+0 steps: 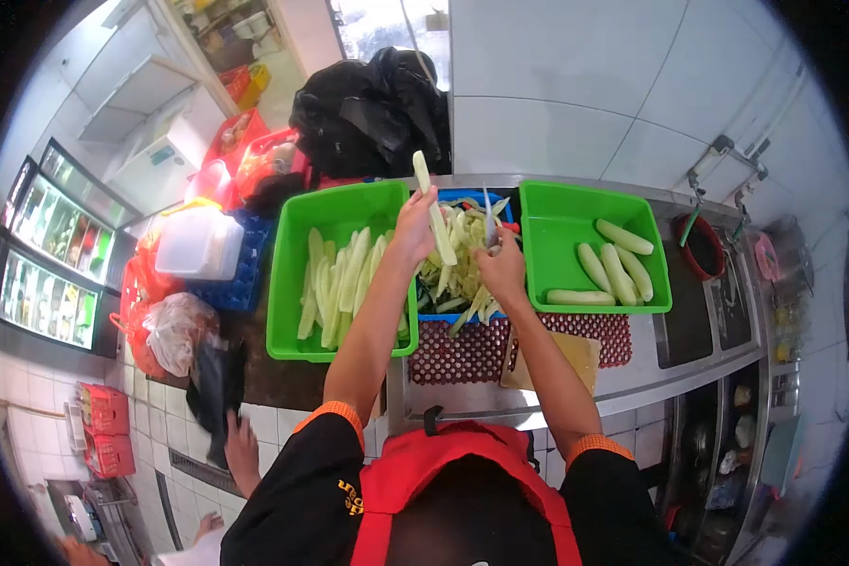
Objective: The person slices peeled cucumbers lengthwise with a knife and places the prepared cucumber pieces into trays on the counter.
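My left hand [415, 224] is closed around a long pale cucumber piece [441, 234], held upright above a blue container [486, 193] full of peelings and scraps [462, 255]. Just to the right, my right hand [502, 267] grips a knife [489, 212], its blade pointing away from me. The left green tray [288, 283] holds several long pale cucumber pieces [335, 283]. In the right green tray [561, 222] lie several whole peeled cucumbers [621, 274].
A red perforated mat [453, 354] and a board [566, 363] lie nearer me. Black bags [373, 118] stand behind the left tray. A sink [689, 321] is at right. Another person's hand [242, 451] is at lower left beside a black bag [215, 391].
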The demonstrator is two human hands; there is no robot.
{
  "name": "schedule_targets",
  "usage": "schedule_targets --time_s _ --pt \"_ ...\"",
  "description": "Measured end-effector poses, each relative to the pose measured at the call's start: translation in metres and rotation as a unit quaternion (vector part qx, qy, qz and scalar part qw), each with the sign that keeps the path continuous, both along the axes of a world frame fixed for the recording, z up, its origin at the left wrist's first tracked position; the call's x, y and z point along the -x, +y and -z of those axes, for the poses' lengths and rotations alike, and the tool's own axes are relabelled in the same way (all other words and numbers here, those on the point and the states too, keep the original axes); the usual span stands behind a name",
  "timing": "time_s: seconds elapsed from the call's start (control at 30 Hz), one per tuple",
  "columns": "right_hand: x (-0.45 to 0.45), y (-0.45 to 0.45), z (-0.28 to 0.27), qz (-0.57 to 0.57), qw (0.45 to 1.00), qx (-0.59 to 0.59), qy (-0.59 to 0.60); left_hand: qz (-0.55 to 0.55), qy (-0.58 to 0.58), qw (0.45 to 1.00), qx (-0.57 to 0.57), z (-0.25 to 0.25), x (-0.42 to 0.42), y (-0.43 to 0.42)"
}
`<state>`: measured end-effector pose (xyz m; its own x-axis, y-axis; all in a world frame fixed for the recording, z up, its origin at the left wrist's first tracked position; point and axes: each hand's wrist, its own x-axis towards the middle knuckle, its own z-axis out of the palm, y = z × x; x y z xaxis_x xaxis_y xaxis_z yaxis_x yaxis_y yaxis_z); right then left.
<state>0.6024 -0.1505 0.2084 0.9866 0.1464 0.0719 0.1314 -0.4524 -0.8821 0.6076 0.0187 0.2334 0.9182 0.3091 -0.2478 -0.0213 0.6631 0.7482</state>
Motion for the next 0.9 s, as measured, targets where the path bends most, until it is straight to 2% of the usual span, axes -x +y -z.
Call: schedule_targets --time_s 0.1,0.17,0.23,0.3,0.33,0.4,0.43,0.5,0.53,0.6,0.63,0.7,0.73,0.8,0.83,0.9 --pt "-0.004 -0.006 0.008 -0.004 0.999 -0.006 -0.033 0.004 -0.017 1.000 0.020 -0.005 0.006 0.001" --pt "-0.008 -0.008 0.017 -0.013 0.998 -0.009 -0.069 0.055 -0.051 0.997 0.014 -0.008 0.010 0.002" --pt "-0.004 -0.014 0.010 -0.026 0.994 -0.013 -0.102 0.081 -0.031 0.996 0.009 -0.011 0.016 0.012" --pt "0.003 -0.029 -0.004 -0.084 0.989 -0.109 0.048 0.101 0.003 0.994 -0.043 -0.015 0.030 0.030" --pt "0.008 -0.036 -0.011 -0.090 0.988 -0.109 0.056 0.094 0.010 0.995 -0.043 -0.016 0.038 0.045" --pt "0.022 -0.058 -0.022 -0.044 0.964 -0.205 0.164 0.088 0.031 0.972 -0.216 -0.015 0.057 0.078" --pt "0.026 -0.067 -0.025 -0.047 0.962 -0.206 0.171 0.086 0.037 0.972 -0.217 -0.007 0.061 0.097" --pt "0.033 -0.089 -0.025 -0.021 0.954 -0.223 0.200 0.034 0.047 0.940 -0.337 0.017 0.070 0.134" --pt "0.036 -0.099 -0.024 -0.018 0.953 -0.224 0.204 0.037 0.050 0.939 -0.337 0.017 0.080 0.146" --pt "0.040 -0.117 -0.023 -0.011 0.943 -0.237 0.234 0.039 0.192 0.846 -0.496 0.014 0.094 0.164" --pt "0.043 -0.123 -0.028 0.001 0.941 -0.236 0.244 0.042 0.194 0.845 -0.496 0.017 0.099 0.165" --pt "0.047 -0.142 -0.022 0.009 0.936 -0.246 0.250 -0.023 0.219 0.703 -0.676 0.021 0.104 0.162" --pt "0.048 -0.156 -0.019 0.022 0.933 -0.256 0.252 -0.013 0.212 0.705 -0.677 0.019 0.103 0.158" --pt "0.051 -0.183 -0.007 0.058 0.929 -0.270 0.246 -0.038 0.211 0.753 -0.622 0.018 0.092 0.132" --pt "0.055 -0.199 -0.002 0.075 0.926 -0.282 0.240 -0.016 0.201 0.758 -0.620 0.012 0.084 0.106" --pt "0.066 -0.225 0.001 0.120 0.917 -0.292 0.246 0.078 0.121 0.822 -0.551 -0.005 0.063 0.058"
